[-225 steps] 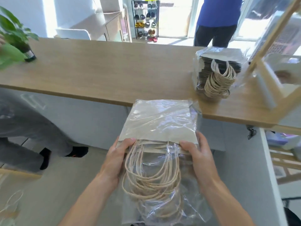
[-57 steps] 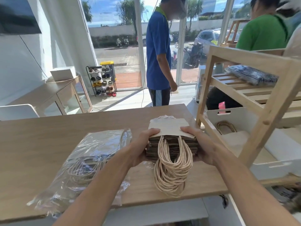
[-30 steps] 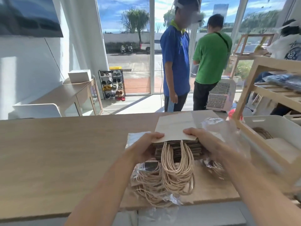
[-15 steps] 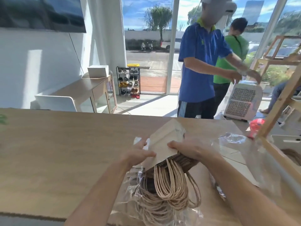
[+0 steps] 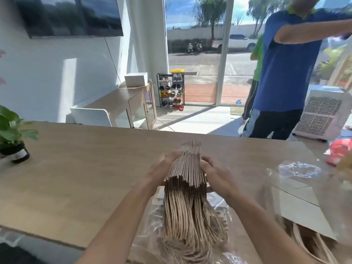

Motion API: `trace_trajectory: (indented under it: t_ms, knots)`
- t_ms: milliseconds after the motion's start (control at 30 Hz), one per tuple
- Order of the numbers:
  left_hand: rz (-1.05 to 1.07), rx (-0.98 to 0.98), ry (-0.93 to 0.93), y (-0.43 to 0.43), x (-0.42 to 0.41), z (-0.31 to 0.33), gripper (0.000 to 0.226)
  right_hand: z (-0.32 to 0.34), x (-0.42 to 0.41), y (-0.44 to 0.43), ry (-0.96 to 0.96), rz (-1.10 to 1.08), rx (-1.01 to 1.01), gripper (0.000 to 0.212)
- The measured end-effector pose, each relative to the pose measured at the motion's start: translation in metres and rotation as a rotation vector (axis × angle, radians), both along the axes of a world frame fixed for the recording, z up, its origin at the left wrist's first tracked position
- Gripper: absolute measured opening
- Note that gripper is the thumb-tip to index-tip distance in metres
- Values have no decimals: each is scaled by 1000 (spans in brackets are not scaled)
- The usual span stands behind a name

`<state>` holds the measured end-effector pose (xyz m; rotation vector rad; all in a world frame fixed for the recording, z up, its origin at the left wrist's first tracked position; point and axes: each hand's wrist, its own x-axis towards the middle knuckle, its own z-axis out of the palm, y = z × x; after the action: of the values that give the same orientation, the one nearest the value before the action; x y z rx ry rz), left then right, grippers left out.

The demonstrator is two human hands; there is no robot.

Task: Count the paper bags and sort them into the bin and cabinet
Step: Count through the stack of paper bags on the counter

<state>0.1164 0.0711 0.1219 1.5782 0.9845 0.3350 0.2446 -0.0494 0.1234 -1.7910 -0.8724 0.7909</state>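
The stack of paper bags (image 5: 187, 168) stands on edge over the bench (image 5: 76, 168), handles (image 5: 188, 221) trailing down. The left hand (image 5: 162, 171) and right hand (image 5: 217, 178) grip it between them, fingers (image 5: 206, 161) curled on its sides

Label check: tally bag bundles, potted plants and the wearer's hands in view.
Bundles of brown paper bags with twine handles: 2 (held bundle, on edge; plastic-covered bundle, lower right)
Green potted plant in a dark pot: 1
Hands: 2 (left hand, right hand)
Total: 5
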Motion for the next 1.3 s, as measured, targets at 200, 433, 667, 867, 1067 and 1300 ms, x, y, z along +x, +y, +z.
trace_trajectory:
  t_ms: [200, 433, 667, 867, 1067, 1300]
  knots:
    - [-245, 303, 211, 11, 3, 29, 106, -13, -15, 2, 91, -10, 109, 30]
    - [-388, 413, 280, 19, -2, 30, 82, -16, -15, 3, 22, -52, 161, 40]
    - [-397, 420, 210, 13, -5, 31, 71, -14, -2, -4, -81, -50, 161, 44]
    - [-400, 407, 186, 10, -8, 34, 67, -5, 11, -9, -113, -127, 121, 41]
    - [-384, 402, 209, 11, -5, 30, 64, 4, 13, 5, -175, -135, -3, 36]
    - [-377, 403, 213, 13, -2, 24, 60, 6, 6, 20, -248, -95, -26, 31]
